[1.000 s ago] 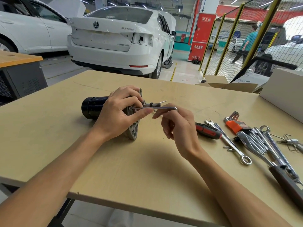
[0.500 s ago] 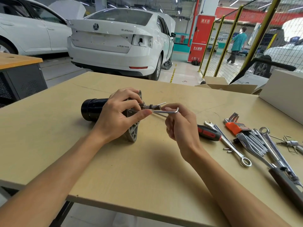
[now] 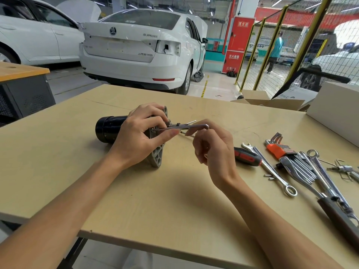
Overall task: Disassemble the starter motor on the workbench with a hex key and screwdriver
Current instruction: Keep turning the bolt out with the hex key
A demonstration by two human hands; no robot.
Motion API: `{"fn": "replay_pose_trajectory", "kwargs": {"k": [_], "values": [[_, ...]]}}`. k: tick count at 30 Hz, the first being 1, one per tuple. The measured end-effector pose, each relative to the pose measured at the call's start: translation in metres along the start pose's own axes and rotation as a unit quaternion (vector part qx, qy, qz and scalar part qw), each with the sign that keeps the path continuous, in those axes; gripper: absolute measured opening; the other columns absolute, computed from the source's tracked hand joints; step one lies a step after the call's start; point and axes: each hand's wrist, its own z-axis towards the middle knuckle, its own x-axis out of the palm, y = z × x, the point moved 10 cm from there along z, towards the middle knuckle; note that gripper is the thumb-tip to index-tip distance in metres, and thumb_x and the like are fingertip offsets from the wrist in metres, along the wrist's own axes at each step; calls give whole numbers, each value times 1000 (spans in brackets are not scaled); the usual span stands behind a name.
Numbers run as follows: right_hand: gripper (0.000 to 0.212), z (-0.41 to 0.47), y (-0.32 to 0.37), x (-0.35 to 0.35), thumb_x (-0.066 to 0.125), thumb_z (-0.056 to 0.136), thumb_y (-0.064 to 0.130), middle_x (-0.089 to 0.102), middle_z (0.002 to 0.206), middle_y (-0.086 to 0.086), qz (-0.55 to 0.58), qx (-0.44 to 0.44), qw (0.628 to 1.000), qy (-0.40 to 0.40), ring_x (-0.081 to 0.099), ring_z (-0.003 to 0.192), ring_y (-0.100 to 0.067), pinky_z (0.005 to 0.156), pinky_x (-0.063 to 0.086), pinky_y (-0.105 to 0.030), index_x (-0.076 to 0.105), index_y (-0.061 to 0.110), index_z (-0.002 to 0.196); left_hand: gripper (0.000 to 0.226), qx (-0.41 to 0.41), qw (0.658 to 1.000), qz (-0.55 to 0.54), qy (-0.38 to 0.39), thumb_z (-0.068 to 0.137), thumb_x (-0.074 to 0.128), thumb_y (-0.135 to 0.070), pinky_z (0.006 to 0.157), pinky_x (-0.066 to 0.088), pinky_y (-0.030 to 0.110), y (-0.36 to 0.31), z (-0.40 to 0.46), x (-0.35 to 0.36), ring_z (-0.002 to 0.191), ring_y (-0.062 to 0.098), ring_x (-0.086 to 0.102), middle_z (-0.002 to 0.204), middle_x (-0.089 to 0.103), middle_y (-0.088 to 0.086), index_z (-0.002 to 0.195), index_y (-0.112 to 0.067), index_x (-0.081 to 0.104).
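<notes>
The starter motor [image 3: 108, 129], a black cylinder with a grey cast flange [image 3: 157, 158], lies on its side on the wooden workbench [image 3: 136, 200]. My left hand [image 3: 139, 140] grips it over the flange end, thumb pressed along the shaft of the hex key [image 3: 182, 127]. The key's long arm runs level into a bolt on the flange, its bend pointing right. My right hand [image 3: 213, 150] pinches the key near the bend with curled fingers. A red-and-black screwdriver [image 3: 247, 156] lies on the bench just right of that hand.
Combination wrenches [image 3: 272, 169], an orange hex key set [image 3: 279, 150], a dark-handled tool [image 3: 340, 216] and small bits lie at the right. A white box [image 3: 338, 113] and open cardboard box [image 3: 272, 101] stand at the back right. White cars and a yellow mesh fence are behind.
My right hand has turned the hex key's bent end, dipping and then returning it to level, and shifted slightly. My left hand has kept the motor still.
</notes>
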Motion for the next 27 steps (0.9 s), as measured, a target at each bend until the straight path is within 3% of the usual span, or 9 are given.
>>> {"fn": "replay_pose_trajectory", "kwargs": {"k": [4,12,16,21,24,27], "values": [[36,0,2,0,35,93,-11,34,50,-13,-4,-3,1000,-12,30,41,-13,40,24,-23,64,3,77,52,-12,1000,-21,10,89,57,-55,101,42,53,0,0,0,118,22,57,98,68,4,78,-6,73],[26,1,-9,-14,39,96,-3,38,49,-1,-12,30,997,-74,31,41,-9,41,25,-21,63,7,90,46,-12,1000,-23,6,88,59,-49,100,43,54,-2,0,0,117,24,57,97,68,6,77,-6,74],[25,3,-9,-23,43,102,9,35,47,-1,19,41,994,-103,28,39,-9,40,23,-16,59,8,82,41,-7,1000,-19,4,87,62,-45,100,44,54,-1,0,-1,117,23,57,97,68,4,78,-7,74],[47,3,-7,-15,43,104,21,35,46,-4,33,40,997,-64,30,40,-11,39,26,-18,51,6,61,38,7,1000,-10,-3,86,64,-43,97,45,56,-3,0,-1,115,23,58,96,68,4,77,-7,74],[45,3,-1,-11,48,98,25,34,44,-3,43,14,998,-43,29,40,-13,39,26,-18,49,7,58,37,8,1000,-9,-1,86,65,-42,97,45,56,-3,1,0,115,24,58,96,68,5,77,-8,74],[42,2,7,-30,44,91,27,34,43,-5,40,-28,990,-131,27,39,-16,42,28,-18,52,6,56,37,4,1000,-12,-2,87,64,-41,97,45,55,-2,1,0,115,23,58,95,68,5,77,-7,74]]}}
